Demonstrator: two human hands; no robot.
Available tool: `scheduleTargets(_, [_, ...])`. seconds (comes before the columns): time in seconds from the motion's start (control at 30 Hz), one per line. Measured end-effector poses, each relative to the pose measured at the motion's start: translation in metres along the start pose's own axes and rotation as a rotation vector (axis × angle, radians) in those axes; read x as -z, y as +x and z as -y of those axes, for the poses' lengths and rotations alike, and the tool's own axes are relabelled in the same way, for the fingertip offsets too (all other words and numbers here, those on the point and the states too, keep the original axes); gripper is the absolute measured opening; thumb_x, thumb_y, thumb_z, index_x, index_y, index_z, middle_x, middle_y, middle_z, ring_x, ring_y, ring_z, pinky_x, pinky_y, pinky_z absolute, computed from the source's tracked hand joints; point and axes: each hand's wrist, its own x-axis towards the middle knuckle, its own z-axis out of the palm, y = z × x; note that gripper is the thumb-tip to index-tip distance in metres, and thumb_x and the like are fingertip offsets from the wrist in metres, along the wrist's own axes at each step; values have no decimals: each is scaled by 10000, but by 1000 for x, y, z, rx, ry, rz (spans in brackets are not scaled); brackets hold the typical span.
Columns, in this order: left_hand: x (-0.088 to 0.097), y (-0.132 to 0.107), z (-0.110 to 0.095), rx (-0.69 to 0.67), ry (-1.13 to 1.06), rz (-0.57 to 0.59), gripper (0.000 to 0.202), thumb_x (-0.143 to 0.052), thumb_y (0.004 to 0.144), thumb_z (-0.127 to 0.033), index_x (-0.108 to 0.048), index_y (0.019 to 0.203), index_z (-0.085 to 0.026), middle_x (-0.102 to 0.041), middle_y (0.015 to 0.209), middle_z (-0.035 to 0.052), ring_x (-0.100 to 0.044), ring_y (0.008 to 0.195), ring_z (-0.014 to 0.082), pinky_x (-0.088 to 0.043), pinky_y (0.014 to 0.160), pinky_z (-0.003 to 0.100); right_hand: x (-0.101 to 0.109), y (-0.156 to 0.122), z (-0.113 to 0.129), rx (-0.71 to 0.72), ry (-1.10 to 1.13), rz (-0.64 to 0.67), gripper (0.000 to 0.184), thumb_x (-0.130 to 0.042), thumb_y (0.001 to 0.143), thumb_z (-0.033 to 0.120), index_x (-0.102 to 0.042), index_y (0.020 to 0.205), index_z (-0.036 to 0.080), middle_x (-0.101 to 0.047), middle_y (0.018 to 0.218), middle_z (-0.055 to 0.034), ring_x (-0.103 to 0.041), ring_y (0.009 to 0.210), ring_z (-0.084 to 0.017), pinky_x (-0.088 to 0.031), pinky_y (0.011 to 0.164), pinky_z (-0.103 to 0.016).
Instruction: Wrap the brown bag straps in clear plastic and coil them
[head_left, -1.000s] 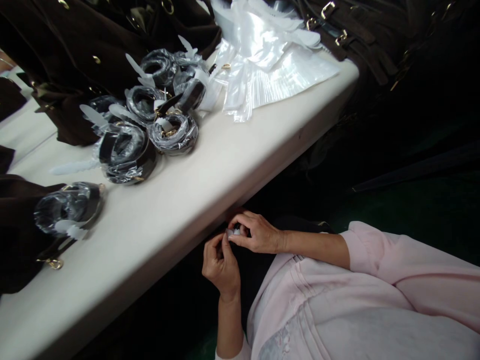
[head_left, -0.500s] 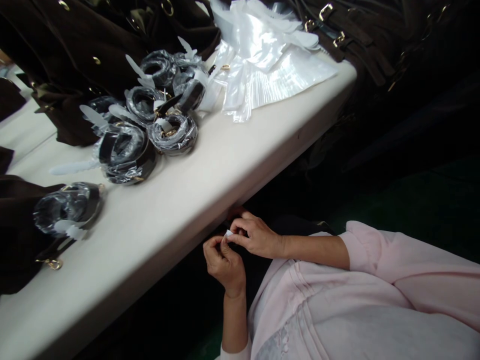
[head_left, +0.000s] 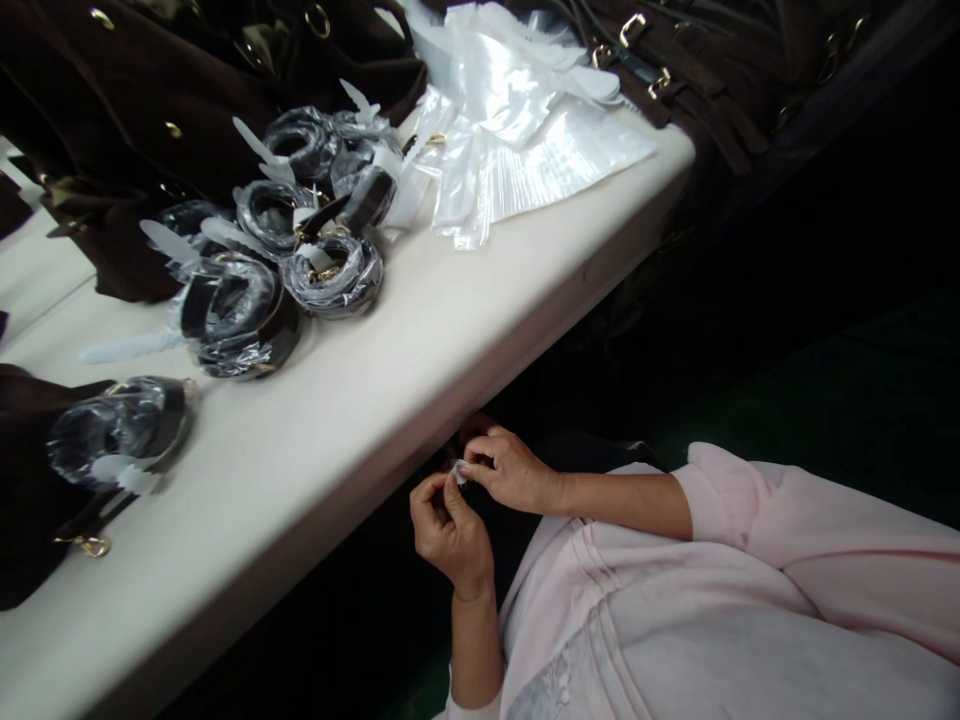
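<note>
Below the table's front edge, close to my lap, both my hands meet at a small white piece (head_left: 460, 471), perhaps paper, tape or plastic; its kind is too small to make out. My left hand (head_left: 454, 535) pinches it between thumb and forefinger, the other fingers curled. From the right comes my right hand (head_left: 517, 474), its thumb and forefinger closed on the same piece. Some of my right fingers are hidden in the dark behind it. Whatever else lies beneath the hands is lost in shadow.
Along the white table (head_left: 360, 400) lie several coiled dark straps (head_left: 334, 275) in clear plastic wrap with white tie tails. Clear plastic bags (head_left: 540, 165) are fanned out near the far corner. Dark brown bags (head_left: 135, 90) with gold fittings stand behind; more brown straps (head_left: 697, 90) with buckles lie beyond.
The view has shifted slightly, so the table's things sit further left. The white piece has turned a little between my fingers; both hands keep their pinch.
</note>
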Motion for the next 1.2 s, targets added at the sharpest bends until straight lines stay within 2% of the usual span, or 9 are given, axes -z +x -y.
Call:
scheduleTargets(0.13, [9,6,0,-47,-14,125,108,-656,869,-295,-653,906,-193,-644,866,21,-622,818,158,-512,788,299,2,-3,-2,19,36,-3,111,-709,851,177,-673,746,170,-470,794,13,-496,717,-106,-401,681,-224])
scheduleTargets(0.27, [9,8,2,-33,-11,67,86,-634,887,-276,-662,861,-199,-649,833,11,-613,772,148,-507,757,295,2,-9,-1,127,38,-59,26,-715,854,210,-707,832,200,-478,892,-6,-511,766,-114,-426,700,-222])
scheduleTargets(0.37, [3,4,4,-4,-24,4,84,-637,883,-276,-661,864,-197,-653,828,12,-615,771,154,-506,744,303,3,-11,2,185,7,-85,12,-708,857,200,-702,865,194,-517,887,-12,-523,780,-121,-431,718,-226])
scheduleTargets(0.57, [-1,-1,4,80,-91,-19,88,-655,858,-282,-672,838,-198,-673,840,9,-631,809,163,-504,801,322,2,-8,7,-54,77,59,264,-663,900,379,-642,758,157,-545,608,41,-472,560,-86,-325,531,-204])
scheduleTargets(0.63, [0,0,2,152,-132,-14,101,-665,850,-294,-672,837,-194,-674,821,-1,-631,780,152,-507,775,302,0,-7,8,-47,87,61,259,-639,920,357,-638,751,160,-531,593,50,-471,561,-82,-318,539,-200])
scheduleTargets(0.8, [3,3,-1,342,-281,-11,146,-694,823,-309,-658,810,-168,-664,772,-11,-622,710,130,-510,690,260,-6,-6,4,88,35,21,232,-602,930,249,-618,716,161,-549,625,45,-489,596,-83,-337,593,-198])
scheduleTargets(0.93, [2,7,1,440,-426,-38,168,-704,803,-309,-625,810,-161,-637,749,-23,-619,685,122,-509,665,259,-5,-4,-2,7,33,4,224,-627,899,232,-619,687,161,-506,579,55,-448,556,-82,-308,551,-199])
scheduleTargets(1.07, [5,11,4,486,-523,-16,186,-720,783,-310,-608,812,-164,-634,756,-26,-623,696,116,-513,706,273,-2,-2,-4,-42,35,22,230,-646,889,259,-626,681,162,-491,561,58,-429,540,-83,-288,523,-200])
scheduleTargets(1.2, [10,8,3,453,-540,26,166,-691,813,-307,-595,807,-172,-641,779,-21,-637,725,122,-523,751,294,-2,-3,-5,145,-51,4,274,-601,926,252,-598,668,160,-542,619,34,-479,593,-94,-331,587,-206])
